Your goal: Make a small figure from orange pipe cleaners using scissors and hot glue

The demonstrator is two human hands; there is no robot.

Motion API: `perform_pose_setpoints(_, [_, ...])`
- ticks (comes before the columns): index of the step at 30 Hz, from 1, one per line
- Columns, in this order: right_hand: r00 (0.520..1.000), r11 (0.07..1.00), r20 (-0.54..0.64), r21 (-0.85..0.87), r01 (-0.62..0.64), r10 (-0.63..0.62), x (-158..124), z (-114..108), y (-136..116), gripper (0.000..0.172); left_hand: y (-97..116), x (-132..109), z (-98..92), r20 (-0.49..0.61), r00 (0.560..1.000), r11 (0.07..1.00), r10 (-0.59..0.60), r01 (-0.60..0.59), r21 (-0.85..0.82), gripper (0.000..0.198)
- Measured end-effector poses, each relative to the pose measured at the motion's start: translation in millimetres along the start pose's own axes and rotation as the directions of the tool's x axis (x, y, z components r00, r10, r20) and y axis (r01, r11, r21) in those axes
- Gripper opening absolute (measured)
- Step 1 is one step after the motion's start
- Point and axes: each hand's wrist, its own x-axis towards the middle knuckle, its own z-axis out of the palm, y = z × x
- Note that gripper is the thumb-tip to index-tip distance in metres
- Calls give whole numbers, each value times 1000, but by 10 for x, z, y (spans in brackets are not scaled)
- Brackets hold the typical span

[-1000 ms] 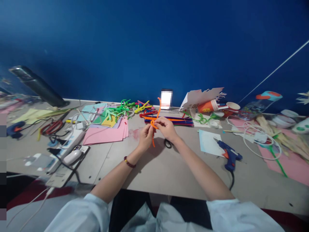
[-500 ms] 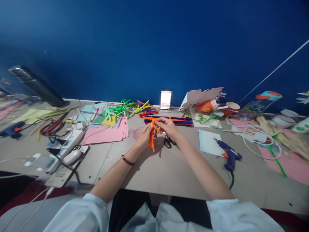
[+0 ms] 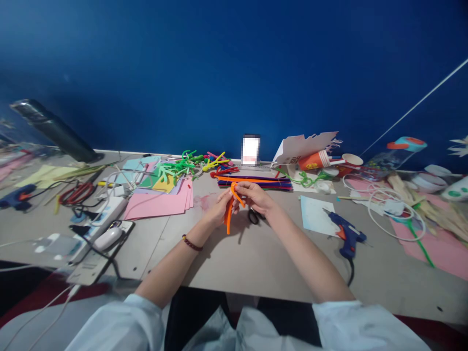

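A blue wall [image 3: 234,73] fills the top, cut off by the picture's upper and side edges. Below it the grey counter [image 3: 234,265] runs out of view on both sides, and two forearms in pale sleeves cover part of its near edge. At the left, pink sheets [image 3: 155,204] lie partly hidden under other coloured paper. Behind the hands is a bundle of fuzzy stems [image 3: 270,184], mostly dark, its near side partly covered by fingers. A blue glue gun [image 3: 349,236] lies to the right, its cord lost near the right elbow. A small upright device [image 3: 251,150] stands by the wall, its screen blotted out by blocks.

The left hand [image 3: 220,207] has its grip closed on an orange stem [image 3: 228,220], the fingertips partly hidden. The right hand [image 3: 257,196] pinches the same stem near its looped top, thumb and finger together. The stem is between the hands, above the counter, with one end hanging below the left fingers. Dark-handled scissors [image 3: 252,217] lie just below the right hand, which hides the blades.
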Motion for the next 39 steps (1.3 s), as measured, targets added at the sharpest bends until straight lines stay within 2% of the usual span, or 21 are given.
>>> perform_pose_setpoints(6, [1000, 1000, -17, 20, 7, -6, 29, 11, 34, 33, -32, 25, -37, -17, 1000, 1000, 14, -13, 24, 32])
perform_pose_setpoints(8, [995, 1000, -100, 9, 23, -22, 54, -3, 44, 31, -33, 29, -50, -42, 998, 995, 56, -52, 83, 34])
perform_pose_setpoints(11, [957, 998, -281, -17, 65, -67, 77, -45, 8, 26, -20, 26, -64, -75, 983, 960, 169, -147, 238, 35])
perform_pose_setpoints(14, [933, 996, -348, -52, 76, -89, 57, -88, -89, 26, -13, 21, -69, -70, 969, 921, 236, -200, 334, 39])
perform_pose_setpoints(20, [970, 981, -230, -189, 34, -78, -42, -89, -234, 26, -63, 17, -98, 26, 976, 886, 214, -205, 416, 37])
perform_pose_setpoints(24, [978, 971, -195, -238, 24, -72, -73, -75, -248, 21, -72, 17, -122, 43, 973, 846, 228, -220, 485, 38])
perform_pose_setpoints(31, [991, 963, -135, -266, -53, 17, -125, -126, -316, 20, -27, 4, -104, 48, 971, 782, 234, -217, 584, 41])
perform_pose_setpoints(35, [996, 940, -65, -330, -86, 69, -172, -171, -369, 21, -9, -6, -59, 95, 966, 763, 240, -248, 597, 40])
perform_pose_setpoints(39, [995, 933, -65, -349, -91, 73, -177, -198, -368, 22, -5, -9, -35, 111, 957, 761, 268, -281, 585, 40])
